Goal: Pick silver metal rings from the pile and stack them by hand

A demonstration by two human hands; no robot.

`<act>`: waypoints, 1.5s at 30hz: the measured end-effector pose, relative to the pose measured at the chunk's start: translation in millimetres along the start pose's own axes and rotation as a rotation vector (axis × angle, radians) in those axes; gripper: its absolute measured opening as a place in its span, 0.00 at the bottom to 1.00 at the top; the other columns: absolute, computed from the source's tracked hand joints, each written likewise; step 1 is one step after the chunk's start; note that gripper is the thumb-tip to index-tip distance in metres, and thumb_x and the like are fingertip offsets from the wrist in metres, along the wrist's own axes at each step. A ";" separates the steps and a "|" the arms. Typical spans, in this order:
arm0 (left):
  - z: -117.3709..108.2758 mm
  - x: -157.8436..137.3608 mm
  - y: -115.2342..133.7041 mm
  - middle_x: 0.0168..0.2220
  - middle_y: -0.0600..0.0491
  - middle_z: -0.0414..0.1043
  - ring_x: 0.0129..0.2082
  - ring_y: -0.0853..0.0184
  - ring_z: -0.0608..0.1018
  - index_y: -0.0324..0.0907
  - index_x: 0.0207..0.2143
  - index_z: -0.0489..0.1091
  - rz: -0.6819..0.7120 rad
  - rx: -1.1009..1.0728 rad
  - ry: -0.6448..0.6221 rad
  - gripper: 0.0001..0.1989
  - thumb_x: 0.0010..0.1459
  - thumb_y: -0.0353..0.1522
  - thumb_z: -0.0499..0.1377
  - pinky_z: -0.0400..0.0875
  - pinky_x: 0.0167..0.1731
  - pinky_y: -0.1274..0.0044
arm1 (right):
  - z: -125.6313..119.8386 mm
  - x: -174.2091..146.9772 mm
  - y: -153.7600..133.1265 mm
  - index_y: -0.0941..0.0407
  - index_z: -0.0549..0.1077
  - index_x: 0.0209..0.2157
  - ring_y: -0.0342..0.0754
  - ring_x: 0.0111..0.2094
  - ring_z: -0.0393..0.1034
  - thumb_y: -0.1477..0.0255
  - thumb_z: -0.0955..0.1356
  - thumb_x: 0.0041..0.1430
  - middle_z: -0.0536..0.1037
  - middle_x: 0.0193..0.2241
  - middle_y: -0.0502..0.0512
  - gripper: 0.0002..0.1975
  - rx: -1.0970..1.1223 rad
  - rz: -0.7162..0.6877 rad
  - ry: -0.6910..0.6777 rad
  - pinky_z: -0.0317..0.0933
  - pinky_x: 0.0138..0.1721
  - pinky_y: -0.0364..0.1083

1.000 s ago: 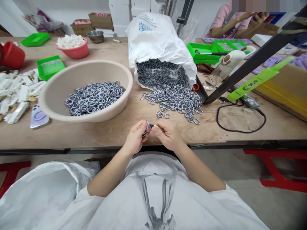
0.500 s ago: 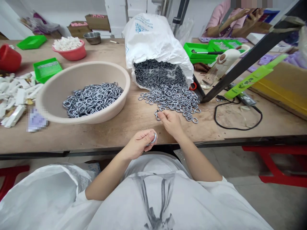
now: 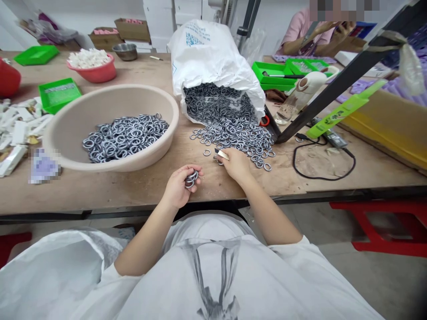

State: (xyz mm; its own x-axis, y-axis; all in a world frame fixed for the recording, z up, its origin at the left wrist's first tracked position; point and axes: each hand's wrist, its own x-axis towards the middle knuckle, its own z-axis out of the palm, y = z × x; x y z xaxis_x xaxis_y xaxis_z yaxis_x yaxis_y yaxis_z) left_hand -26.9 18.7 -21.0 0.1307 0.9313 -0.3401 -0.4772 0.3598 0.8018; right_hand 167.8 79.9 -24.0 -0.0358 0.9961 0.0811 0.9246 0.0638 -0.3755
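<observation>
My left hand [image 3: 178,186] is closed around several grey metallic-looking rings [image 3: 191,179], just over the table's front edge. A small flat pale tool with a dark tip [image 3: 223,154] is pinched in my right hand [image 3: 237,165], low over the table. Beneath its tip lies a ring, partly hidden by the fingers. Loose rings [image 3: 240,133] spread just beyond my right hand, spilling from the mouth of a white sack [image 3: 213,58] that lies on its side. To the left, a large beige basin [image 3: 63,133] holds a heap of similar rings [image 3: 123,140].
White pieces [image 3: 18,129] and green trays [image 3: 60,109] occupy the left side. A dark slanted post [image 3: 310,95] rises at right, near a black cable [image 3: 296,164] and a bright green strip-shaped packet [image 3: 343,113]. A person in pink [image 3: 296,31] sits across the table.
My left hand has moved left and turned, showing several rings in its grasp. The pale tool now shows in my right hand. A single ring lies apart, left of the right hand.
</observation>
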 end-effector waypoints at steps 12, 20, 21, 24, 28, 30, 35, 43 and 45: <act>20.8 7.1 -23.2 0.21 0.60 0.61 0.17 0.78 0.59 0.39 0.30 0.68 0.185 0.224 -0.061 0.25 0.49 0.52 0.66 0.46 0.13 0.85 | 3.5 -34.7 -25.8 0.57 0.73 0.29 0.45 0.29 0.67 0.60 0.70 0.55 0.75 0.25 0.50 0.13 1.042 -0.051 -0.034 0.62 0.35 0.45; 26.1 -11.3 -17.8 0.19 0.59 0.57 0.16 0.78 0.57 0.40 0.27 0.65 0.178 0.161 -0.150 0.24 0.54 0.52 0.63 0.48 0.14 0.84 | 2.3 -51.5 -42.4 0.54 0.70 0.34 0.43 0.27 0.64 0.47 0.70 0.53 0.70 0.26 0.47 0.23 1.199 -0.151 -0.076 0.62 0.31 0.43; 26.6 -12.9 -17.2 0.19 0.59 0.57 0.16 0.78 0.57 0.40 0.26 0.65 0.170 0.160 -0.168 0.24 0.54 0.52 0.63 0.48 0.14 0.84 | 1.5 -50.9 -42.2 0.54 0.69 0.32 0.42 0.25 0.62 0.46 0.69 0.55 0.68 0.24 0.46 0.24 1.204 -0.150 -0.071 0.60 0.29 0.43; 25.9 -15.0 -14.9 0.19 0.59 0.56 0.17 0.78 0.56 0.40 0.25 0.64 0.164 0.163 -0.200 0.24 0.54 0.51 0.63 0.47 0.14 0.84 | -5.6 -49.5 -37.6 0.54 0.66 0.28 0.42 0.25 0.59 0.42 0.64 0.57 0.64 0.22 0.46 0.27 1.113 -0.170 -0.029 0.57 0.29 0.43; 21.1 -14.3 -10.8 0.19 0.60 0.55 0.17 0.78 0.55 0.40 0.25 0.64 0.190 0.153 -0.192 0.24 0.53 0.50 0.64 0.46 0.14 0.84 | -18.9 -55.7 -27.1 0.55 0.68 0.28 0.42 0.26 0.57 0.47 0.62 0.63 0.63 0.22 0.47 0.25 0.829 -0.356 -0.038 0.52 0.29 0.44; 19.0 -13.8 -9.6 0.18 0.60 0.54 0.16 0.78 0.55 0.40 0.24 0.64 0.186 0.150 -0.191 0.24 0.52 0.51 0.65 0.47 0.14 0.84 | -22.5 -61.0 -24.8 0.55 0.67 0.26 0.41 0.25 0.56 0.53 0.61 0.67 0.62 0.21 0.46 0.23 0.701 -0.457 -0.034 0.49 0.28 0.44; 15.4 -12.5 -10.2 0.18 0.61 0.54 0.16 0.78 0.54 0.40 0.25 0.64 0.173 0.161 -0.190 0.25 0.51 0.51 0.66 0.48 0.15 0.84 | -23.2 -68.8 -27.4 0.55 0.64 0.22 0.41 0.23 0.55 0.56 0.62 0.67 0.60 0.20 0.46 0.23 0.583 -0.558 -0.019 0.47 0.28 0.44; 10.8 -20.5 -14.9 0.19 0.59 0.57 0.16 0.79 0.57 0.38 0.23 0.65 0.120 0.277 -0.378 0.23 0.58 0.48 0.62 0.48 0.15 0.83 | -5.2 -31.6 -10.7 0.55 0.72 0.26 0.44 0.26 0.62 0.53 0.58 0.69 0.68 0.21 0.49 0.25 0.461 -0.257 0.038 0.50 0.30 0.43; 9.9 -21.0 -14.2 0.20 0.58 0.60 0.15 0.79 0.59 0.38 0.25 0.66 0.089 0.230 -0.321 0.22 0.56 0.47 0.63 0.48 0.14 0.83 | 0.8 -16.7 -11.9 0.55 0.77 0.36 0.48 0.31 0.68 0.55 0.63 0.66 0.76 0.29 0.53 0.19 0.250 -0.199 0.035 0.53 0.32 0.44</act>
State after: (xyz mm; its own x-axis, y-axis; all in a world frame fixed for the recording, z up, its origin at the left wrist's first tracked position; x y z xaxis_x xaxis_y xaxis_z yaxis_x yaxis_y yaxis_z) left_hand -14.3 -5.4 -20.3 0.3800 0.9168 -0.1228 -0.2969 0.2466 0.9225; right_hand 157.1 62.6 -21.6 -0.1896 0.9600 0.2058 0.7790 0.2747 -0.5636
